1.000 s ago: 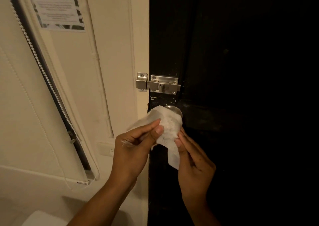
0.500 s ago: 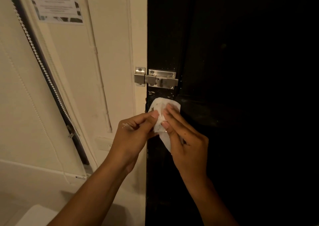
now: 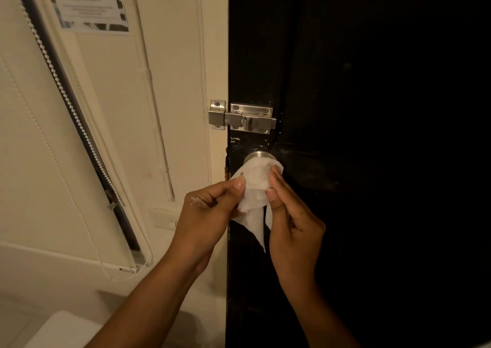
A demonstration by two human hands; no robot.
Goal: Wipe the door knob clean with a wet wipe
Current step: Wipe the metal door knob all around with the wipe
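On door, below bolt: door knob (image 3: 259, 155) is sitting mostly under wet wipe (image 3: 255, 180).
Left hand (image 3: 210, 212): pinching wipe's left edge.
Right hand (image 3: 291, 222): fingers curling, apparently pressing wipe onto knob.
Door (image 3: 372, 108): dark, detail unclear.

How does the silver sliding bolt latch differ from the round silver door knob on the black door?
The silver sliding bolt latch is flat and boxy; the round silver door knob is domed. The latch is fully bare and spans door edge and frame; the knob sits lower, on the black door alone, mostly covered by the white wet wipe that the left hand and right hand hold. Both are brushed metal.
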